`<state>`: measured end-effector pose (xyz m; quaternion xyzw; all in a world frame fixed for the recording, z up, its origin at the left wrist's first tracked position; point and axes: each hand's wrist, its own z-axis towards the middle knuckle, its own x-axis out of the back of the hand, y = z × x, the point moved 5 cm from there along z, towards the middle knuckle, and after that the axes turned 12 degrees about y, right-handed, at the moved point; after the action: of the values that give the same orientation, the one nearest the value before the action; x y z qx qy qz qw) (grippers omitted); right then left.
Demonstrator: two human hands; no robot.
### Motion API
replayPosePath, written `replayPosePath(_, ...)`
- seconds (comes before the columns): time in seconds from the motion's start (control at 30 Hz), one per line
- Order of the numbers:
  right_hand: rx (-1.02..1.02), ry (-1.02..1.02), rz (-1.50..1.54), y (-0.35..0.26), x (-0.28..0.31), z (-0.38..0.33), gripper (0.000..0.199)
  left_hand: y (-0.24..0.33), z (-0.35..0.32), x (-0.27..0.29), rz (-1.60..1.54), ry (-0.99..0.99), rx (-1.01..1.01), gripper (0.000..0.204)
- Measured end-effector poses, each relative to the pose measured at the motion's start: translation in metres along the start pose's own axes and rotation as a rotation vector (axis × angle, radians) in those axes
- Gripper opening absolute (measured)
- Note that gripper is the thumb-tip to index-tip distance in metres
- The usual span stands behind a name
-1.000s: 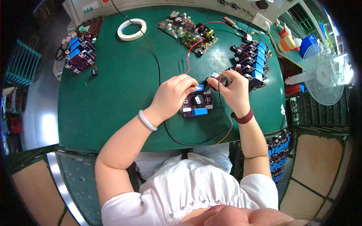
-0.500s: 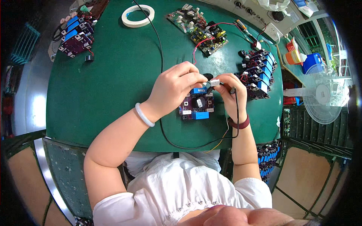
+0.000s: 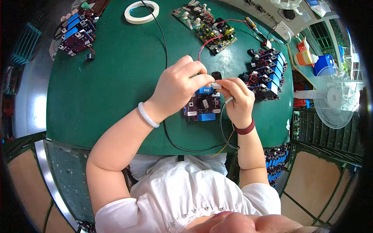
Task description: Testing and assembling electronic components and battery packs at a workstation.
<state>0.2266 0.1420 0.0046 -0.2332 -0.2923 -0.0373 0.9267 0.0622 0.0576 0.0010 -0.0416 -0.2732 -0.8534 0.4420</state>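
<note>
In front of me lies a dark purple circuit board (image 3: 198,104) with blue block components (image 3: 206,117) on it. Just above its far edge my right hand (image 3: 239,101) pinches a white plug connector (image 3: 217,86), its fingers closed. A black cable (image 3: 222,124) loops down from that hand. My left hand (image 3: 179,83) is closed too, thumb and index fingertips pressed together at the connector's left end; what sits between them is hidden. Beyond the fingertips is a small black round part (image 3: 216,75).
Stacked purple boards with blue blocks stand at the right (image 3: 274,75) and the far left (image 3: 76,35). Populated circuit boards (image 3: 215,37) with red wires lie at the back, near a white tape roll (image 3: 141,17). A white fan (image 3: 333,97) stands beyond the right edge.
My right hand has turned, and the cable now curves down on its left side instead of its right. The white connector has shifted slightly left, against my left fingertips.
</note>
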Motion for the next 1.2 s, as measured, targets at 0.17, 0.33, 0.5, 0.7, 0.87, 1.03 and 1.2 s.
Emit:
replayPosePath(0.17, 0.003, -0.004, 0.000, -0.001, -0.001, 0.001, 0.036, -0.001, 0.000, -0.001, 0.038, -0.011, -0.023, 0.019)
replayPosePath(0.33, 0.021, -0.003, -0.023, -0.003, -0.003, 0.002, 0.036, 0.000, 0.000, -0.002, 0.042, 0.003, -0.032, 0.018)
replayPosePath(0.5, 0.012, -0.013, -0.023, -0.002, -0.004, 0.002, 0.039, -0.001, -0.002, -0.008, 0.009, -0.024, 0.009, 0.016)
replayPosePath(0.7, -0.003, 0.033, 0.030, -0.001, -0.008, 0.002, 0.037, -0.007, -0.002, -0.012, -0.080, -0.025, 0.058, 0.015)
replayPosePath(0.87, -0.006, 0.014, -0.002, -0.002, -0.006, 0.002, 0.033, -0.008, -0.003, -0.015, -0.109, -0.037, 0.075, 0.014)
replayPosePath(1.03, -0.007, 0.014, 0.022, -0.003, -0.001, 0.008, 0.029, -0.011, 0.007, -0.011, -0.161, -0.087, 0.070, 0.022)
replayPosePath(1.2, -0.310, 0.127, 0.182, 0.015, 0.029, 0.006, 0.018, 0.014, -0.005, 0.003, -0.174, -0.146, 0.181, 0.053)
